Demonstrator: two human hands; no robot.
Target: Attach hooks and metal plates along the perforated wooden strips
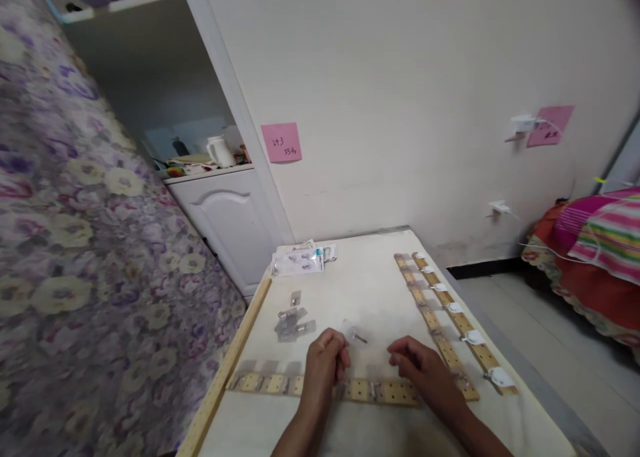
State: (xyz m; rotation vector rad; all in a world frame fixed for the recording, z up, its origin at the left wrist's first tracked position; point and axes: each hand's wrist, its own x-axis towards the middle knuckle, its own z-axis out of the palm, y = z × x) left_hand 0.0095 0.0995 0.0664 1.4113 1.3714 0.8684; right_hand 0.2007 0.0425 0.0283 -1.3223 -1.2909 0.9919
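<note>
My left hand (326, 362) is closed, thumb and fingers pressed together beside a clear plastic tab with a small metal clip (359, 338), which it appears to pinch. To its right, my right hand (425, 367) hovers with loosely bent fingers, nothing visible in them. Beneath both hands runs a perforated wooden strip (360, 390) fitted with several clear clip tabs, partly hidden by the left wrist. A loose pile of similar clear clip tabs (289, 324) lies left of my left hand, with a single tab (296, 298) just behind it.
Two more wooden strips stand along the table's right side: one with clear tabs (429, 318), another with white round-ended pieces (473, 338). A bare wooden bar (225, 364) follows the left edge. Flat packets (299, 261) lie at the back left. A floral curtain (120, 244) hangs left.
</note>
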